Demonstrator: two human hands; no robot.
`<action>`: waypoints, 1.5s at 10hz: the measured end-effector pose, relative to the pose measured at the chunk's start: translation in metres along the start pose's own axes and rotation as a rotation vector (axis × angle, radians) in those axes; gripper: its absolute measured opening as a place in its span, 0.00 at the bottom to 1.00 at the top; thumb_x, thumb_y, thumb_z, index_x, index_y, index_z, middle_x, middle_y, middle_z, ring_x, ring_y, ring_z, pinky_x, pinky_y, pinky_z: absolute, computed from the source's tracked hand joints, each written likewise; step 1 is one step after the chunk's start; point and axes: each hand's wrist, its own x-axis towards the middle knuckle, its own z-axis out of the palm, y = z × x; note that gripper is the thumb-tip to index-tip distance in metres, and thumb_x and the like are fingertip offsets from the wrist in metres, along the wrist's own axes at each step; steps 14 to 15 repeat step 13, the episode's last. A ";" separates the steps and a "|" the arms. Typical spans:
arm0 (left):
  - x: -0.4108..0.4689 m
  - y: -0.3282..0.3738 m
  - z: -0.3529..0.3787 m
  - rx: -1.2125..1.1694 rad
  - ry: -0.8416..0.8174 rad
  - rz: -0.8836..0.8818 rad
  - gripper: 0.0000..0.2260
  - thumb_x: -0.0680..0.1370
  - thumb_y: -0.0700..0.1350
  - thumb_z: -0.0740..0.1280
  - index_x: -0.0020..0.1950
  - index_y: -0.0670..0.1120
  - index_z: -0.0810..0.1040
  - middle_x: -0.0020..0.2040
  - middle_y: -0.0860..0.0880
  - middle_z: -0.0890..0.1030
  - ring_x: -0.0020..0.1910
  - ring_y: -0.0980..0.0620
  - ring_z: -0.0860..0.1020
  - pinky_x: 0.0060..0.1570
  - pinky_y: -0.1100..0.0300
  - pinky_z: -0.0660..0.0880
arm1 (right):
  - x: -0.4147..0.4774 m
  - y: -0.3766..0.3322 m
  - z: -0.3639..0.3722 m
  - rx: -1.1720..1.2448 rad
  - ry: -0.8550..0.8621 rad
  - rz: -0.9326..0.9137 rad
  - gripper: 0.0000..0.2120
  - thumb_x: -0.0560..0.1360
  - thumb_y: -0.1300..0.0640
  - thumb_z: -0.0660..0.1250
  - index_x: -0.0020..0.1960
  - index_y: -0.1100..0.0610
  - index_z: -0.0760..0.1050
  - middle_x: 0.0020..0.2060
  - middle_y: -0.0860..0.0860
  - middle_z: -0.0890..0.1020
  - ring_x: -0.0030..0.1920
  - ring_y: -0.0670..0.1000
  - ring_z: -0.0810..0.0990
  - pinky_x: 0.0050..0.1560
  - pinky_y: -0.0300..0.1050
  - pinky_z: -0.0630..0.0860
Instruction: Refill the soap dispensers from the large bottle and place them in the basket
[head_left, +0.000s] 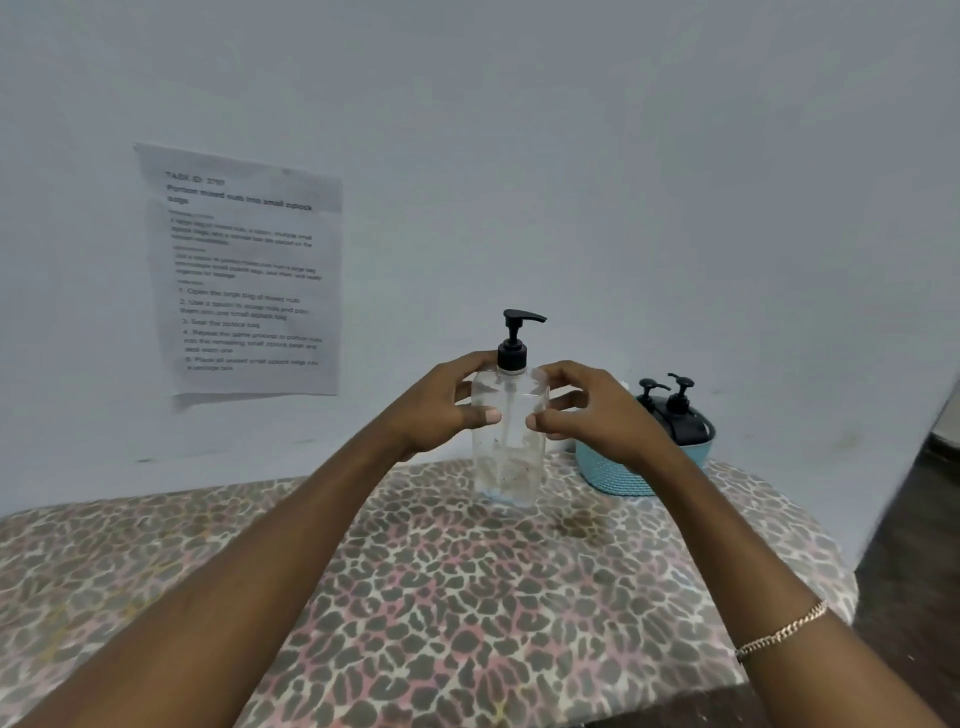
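Head view, left to right: a printed sheet (244, 270) hangs on the wall at upper left. At centre your left hand (441, 408) and right hand (582, 410) cup the clear dispenser (509, 447) from both sides, fingers loosely closed on its shoulders, probably steadying it upright on the patterned table (467, 597) to work the black pump (517, 338). Right of centre, the blue basket (613, 473) already holds two dark dispensers (675, 410).

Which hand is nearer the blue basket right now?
Right. The right hand is beside the basket, just left of it; the left hand is across the clear dispenser, farther away.
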 end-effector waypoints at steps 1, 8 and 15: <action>0.027 -0.003 0.011 -0.009 -0.030 -0.005 0.28 0.81 0.34 0.71 0.79 0.51 0.70 0.75 0.53 0.76 0.74 0.50 0.75 0.74 0.47 0.73 | 0.010 0.015 -0.012 -0.023 0.081 0.025 0.23 0.69 0.52 0.81 0.62 0.47 0.79 0.53 0.41 0.85 0.50 0.49 0.87 0.54 0.61 0.85; 0.121 -0.074 0.079 -0.027 0.143 -0.228 0.22 0.83 0.33 0.67 0.77 0.43 0.74 0.68 0.40 0.77 0.64 0.41 0.81 0.66 0.43 0.79 | 0.052 0.117 0.015 -0.187 0.443 0.119 0.25 0.69 0.44 0.81 0.56 0.49 0.72 0.48 0.41 0.79 0.48 0.48 0.82 0.47 0.45 0.79; 0.120 -0.060 0.078 0.069 0.143 -0.236 0.22 0.84 0.39 0.67 0.79 0.43 0.70 0.69 0.43 0.78 0.65 0.44 0.80 0.69 0.45 0.76 | 0.052 0.106 0.010 -0.245 0.461 0.108 0.33 0.71 0.43 0.81 0.69 0.57 0.76 0.49 0.39 0.80 0.48 0.44 0.80 0.48 0.46 0.77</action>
